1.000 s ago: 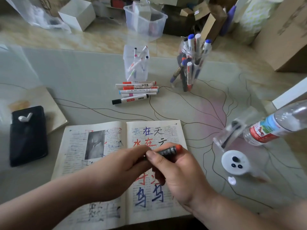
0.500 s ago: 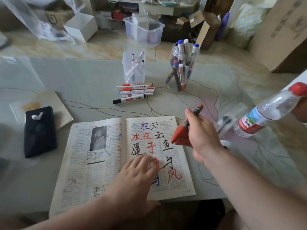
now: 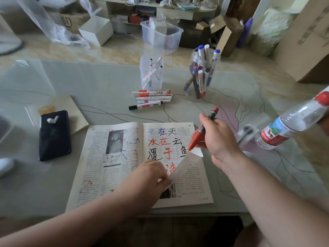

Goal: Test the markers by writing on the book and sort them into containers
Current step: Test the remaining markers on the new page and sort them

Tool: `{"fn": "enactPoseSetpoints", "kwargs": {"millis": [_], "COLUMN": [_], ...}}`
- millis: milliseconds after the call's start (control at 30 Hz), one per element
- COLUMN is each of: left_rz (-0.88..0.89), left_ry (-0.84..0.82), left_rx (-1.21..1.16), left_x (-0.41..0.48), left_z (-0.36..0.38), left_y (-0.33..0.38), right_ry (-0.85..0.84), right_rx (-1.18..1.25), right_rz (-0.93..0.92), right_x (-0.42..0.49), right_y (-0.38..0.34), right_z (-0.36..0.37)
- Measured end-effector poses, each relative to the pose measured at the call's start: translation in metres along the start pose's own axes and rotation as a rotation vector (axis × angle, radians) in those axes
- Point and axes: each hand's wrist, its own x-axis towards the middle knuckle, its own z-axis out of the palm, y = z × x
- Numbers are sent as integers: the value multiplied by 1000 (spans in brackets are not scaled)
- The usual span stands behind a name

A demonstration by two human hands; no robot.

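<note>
— While I watch the head view, what's in the containers?

— At the far side of the tabletop [image 3: 89,86] I see a square clear tub [image 3: 151,75] with a few thin pens leaning in it. To its right, apart from it, a round clear jar [image 3: 204,73] stands packed with markers, blue and white caps up. Several loose markers [image 3: 151,98] lie in a row just in front of the tub.

— And the grip on each side?

— The left hand [image 3: 149,175] has its grip pinched on the lower corner of the right-hand page [image 3: 185,163] of the open book [image 3: 115,166]; that corner is curled up off the book. The right hand [image 3: 219,139] has its fingers curled round a red marker [image 3: 195,139], red end pointing down at the page near the book's right edge.

— Anything else?

— A water bottle [image 3: 288,125] is tilted at the right edge, and a black phone [image 3: 54,134] lies left of the book.
</note>
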Motion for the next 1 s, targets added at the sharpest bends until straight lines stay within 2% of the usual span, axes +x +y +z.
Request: {"fn": "enactPoseSetpoints", "kwargs": {"millis": [167,233,300,400,467,533,600,667,733,767,833,867,933,1000], "left_rz": [-272,-385,-470,-536,-529,-386,-318,-314,-237,-239,-285,-298,-338,-368], "left_ry": [115,108,47,-95,-249,-458,-571,-555,-267,-89,241,294,235,97], "left_rx": [-78,-187,-244,-167,-250,-391,-485,-925,-1272,-1276,-888,-687,-453,-343], "left_x": [-12,-22,-35,-53,-64,-72,-82,-84,-77,-72,-57,-50,-37,-27], "left_z": [-24,-31,-42,-53,-65,-80,-92,-97,-94,-88,-77,-73,-66,-56], "left_y": [9,5,-1,-15,-18,-24,-24,-23,-13,-13,-21,-25,-36,-45], "right_ry": [179,154,12,-342,-543,-709,-836,-891,-888,-880,-894,-899,-903,-928], "right_rx": [40,-124,-381,-506,-634,-747,-920,-1070,-1109,-1091,-1030,-1004,-971,-894], "right_rz": [-133,-116,-44,79,-62,-315,-451,-498,-513,-519,-484,-439,-349,-301], "right_x": [5,8,4,-20,-39,-54,-61,-66,-69,-70,-69,-67,-63,-59], "right_y": [-7,-1,8,24,36,46,54,61,61,59,53,51,50,50], "right_z": [-9,-10,-5,19,38,55,67,75,79,79,78,77,72,67]}}
